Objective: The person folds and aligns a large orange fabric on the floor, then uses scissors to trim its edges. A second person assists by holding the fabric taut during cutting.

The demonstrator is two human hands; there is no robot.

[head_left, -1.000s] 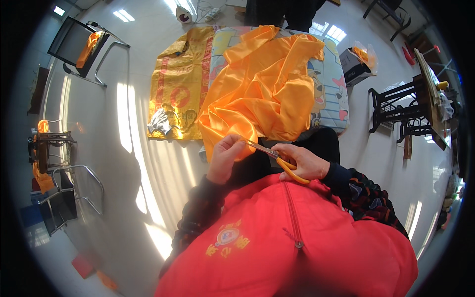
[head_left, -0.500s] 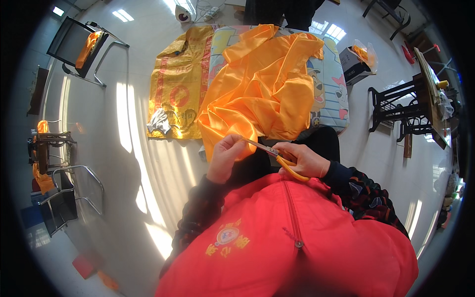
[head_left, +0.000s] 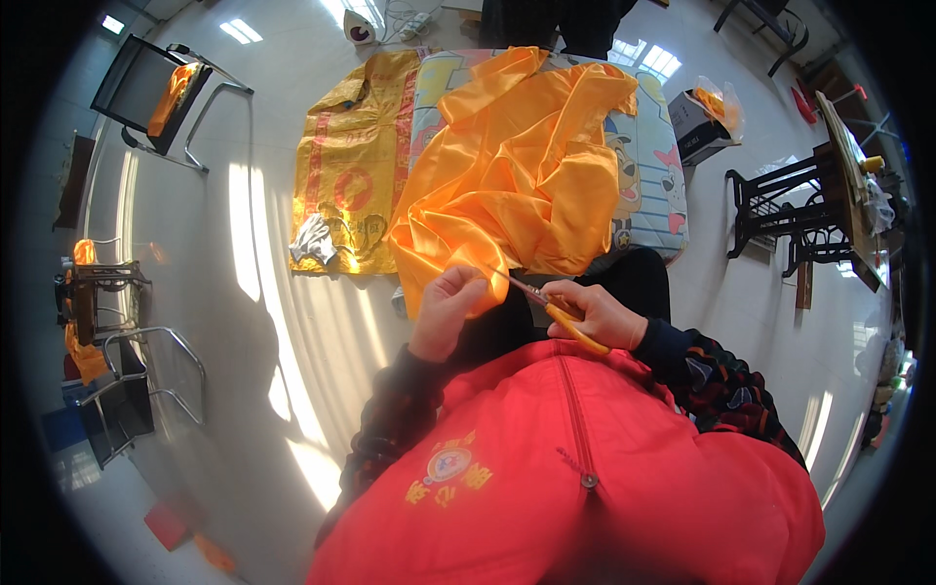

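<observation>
A large piece of shiny orange satin fabric (head_left: 526, 175) lies rumpled over a padded surface in front of me, its near end hanging toward my lap. My left hand (head_left: 452, 307) pinches the near edge of this fabric between thumb and fingers. In my right hand (head_left: 603, 317) is a pair of scissors (head_left: 577, 330) with yellow-orange handles. The blades point left toward the fabric edge beside my left fingers. Whether the blade tips touch the cloth, I cannot tell.
Under the fabric is a cartoon-print pad (head_left: 651, 195), with a yellow woven sack (head_left: 351, 175) left of it. A small grey cloth (head_left: 314, 240) lies on the sack. Chairs (head_left: 156, 97) stand left; a sewing-machine table (head_left: 809, 205) and a box (head_left: 697, 129) stand right. Someone's dark-clothed legs (head_left: 556, 24) are beyond.
The scissors have drawn back slightly to the right, away from my left fingers, and their handles sit closer together. My left hand still pinches the fabric.
</observation>
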